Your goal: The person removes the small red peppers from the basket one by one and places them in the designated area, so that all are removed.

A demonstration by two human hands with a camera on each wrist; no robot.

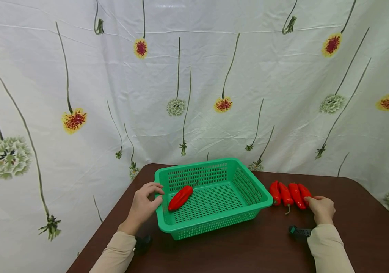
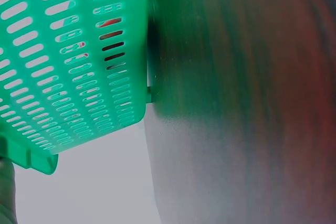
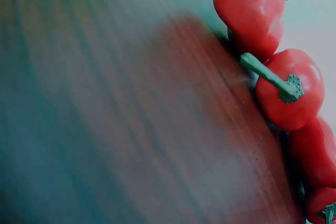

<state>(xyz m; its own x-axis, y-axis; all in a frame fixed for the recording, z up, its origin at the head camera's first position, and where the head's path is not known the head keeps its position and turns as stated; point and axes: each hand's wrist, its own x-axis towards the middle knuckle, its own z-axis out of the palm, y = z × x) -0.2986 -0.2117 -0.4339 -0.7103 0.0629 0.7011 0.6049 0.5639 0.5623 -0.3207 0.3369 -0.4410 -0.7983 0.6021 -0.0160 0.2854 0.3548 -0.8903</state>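
My left hand [image 1: 143, 204] grips the left rim of a green plastic basket [image 1: 215, 224], with thumb and fingers over the edge. Inside the basket, at its left side, lies one red pepper [image 1: 180, 198]. To the right of the basket, several red peppers lie side by side on the table. My right hand [image 1: 321, 209] holds the lower end of the rightmost pepper [image 1: 304, 190], hiding part of it. In the right wrist view, a pepper with a long green stem [image 3: 291, 90] shows among the row; the right hand's fingers are out of that view.
The dark brown table [image 1: 242, 248] has rounded far corners. A white curtain [image 1: 208, 125] with printed flowers hangs behind and around it. A black device [image 1: 299, 232] sits by the right wrist, another dark one [image 1: 142, 244] by the left.
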